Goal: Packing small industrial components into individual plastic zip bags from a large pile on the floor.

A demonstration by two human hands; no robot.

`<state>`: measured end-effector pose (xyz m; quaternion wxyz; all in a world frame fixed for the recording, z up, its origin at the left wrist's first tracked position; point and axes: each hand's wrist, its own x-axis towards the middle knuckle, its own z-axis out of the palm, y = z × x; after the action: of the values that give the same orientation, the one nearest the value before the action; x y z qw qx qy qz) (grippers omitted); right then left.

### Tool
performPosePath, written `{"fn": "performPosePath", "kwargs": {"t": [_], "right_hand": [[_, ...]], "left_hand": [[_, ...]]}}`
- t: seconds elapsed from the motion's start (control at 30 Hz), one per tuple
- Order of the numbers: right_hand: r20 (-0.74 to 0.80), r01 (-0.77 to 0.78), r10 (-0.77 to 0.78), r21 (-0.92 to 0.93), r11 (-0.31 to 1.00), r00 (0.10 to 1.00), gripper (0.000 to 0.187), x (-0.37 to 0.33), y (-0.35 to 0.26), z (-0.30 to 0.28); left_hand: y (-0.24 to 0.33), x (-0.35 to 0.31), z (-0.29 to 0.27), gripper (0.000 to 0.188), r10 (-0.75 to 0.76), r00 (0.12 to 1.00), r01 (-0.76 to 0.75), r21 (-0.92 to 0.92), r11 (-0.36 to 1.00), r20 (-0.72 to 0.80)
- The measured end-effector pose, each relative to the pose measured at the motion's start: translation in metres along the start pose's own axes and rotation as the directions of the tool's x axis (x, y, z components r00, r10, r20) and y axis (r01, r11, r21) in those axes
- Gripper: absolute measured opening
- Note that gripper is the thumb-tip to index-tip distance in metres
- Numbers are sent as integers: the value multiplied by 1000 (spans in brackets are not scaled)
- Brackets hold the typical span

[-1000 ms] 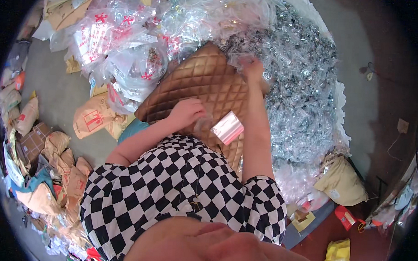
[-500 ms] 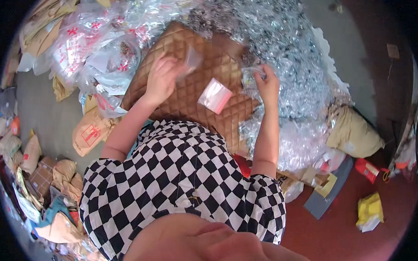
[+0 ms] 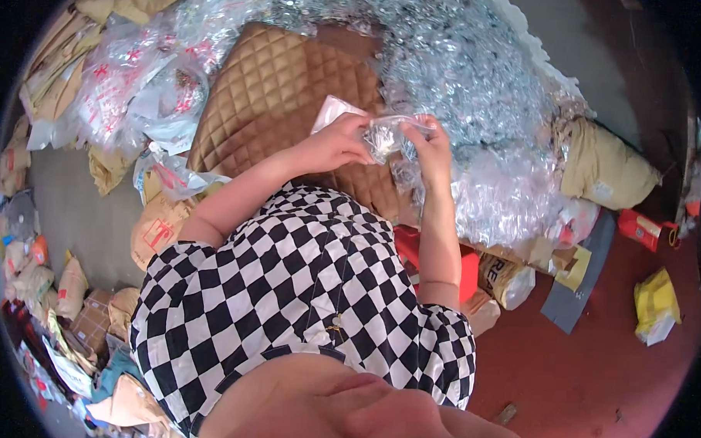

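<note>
Over the brown quilted mat (image 3: pixel 250 100), my two hands are together at a small clear zip bag (image 3: pixel 384 141) with small whitish pieces showing inside. My right hand (image 3: pixel 432 148) pinches the bag's upper right edge between thumb and fingers. At its left side, the fingers of my left hand (image 3: pixel 334 146) are closed on the bag's edge. Just behind my left hand lies a flat white packet with a pink edge (image 3: pixel 335 110), partly covered by that hand.
A large heap of small clear plastic packets (image 3: pixel 463 76) spreads beyond and right of the mat. Clear bags with red marks (image 3: pixel 127 88) lie at left. A tan sack (image 3: pixel 607 162), a red container (image 3: pixel 640 229) and a yellow bag (image 3: pixel 656 303) stand at right.
My left hand has moved right to meet my right hand at the clear bag. The pink-edged packet, bare before, is now partly behind my left hand. The view has shifted slightly.
</note>
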<state>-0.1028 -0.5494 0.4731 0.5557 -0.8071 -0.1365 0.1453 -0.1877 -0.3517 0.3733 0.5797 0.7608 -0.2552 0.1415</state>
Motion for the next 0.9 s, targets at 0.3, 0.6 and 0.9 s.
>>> {"fn": "performPosePath", "kwargs": {"t": [0.3,0.6,0.9], "right_hand": [[164,286,-265,-796,533,950,27,-48,-43,-8],[195,369,-316,-594,715,928,21,-58,-47,-22],[254,494,-424,-409,767,869,33,-64,-41,-40]], "left_hand": [[17,29,23,14,39,994,-38,-13,999,101],[36,55,28,14,140,975,-134,-45,990,172],[29,63,30,14,64,942,-40,-79,996,330]]}}
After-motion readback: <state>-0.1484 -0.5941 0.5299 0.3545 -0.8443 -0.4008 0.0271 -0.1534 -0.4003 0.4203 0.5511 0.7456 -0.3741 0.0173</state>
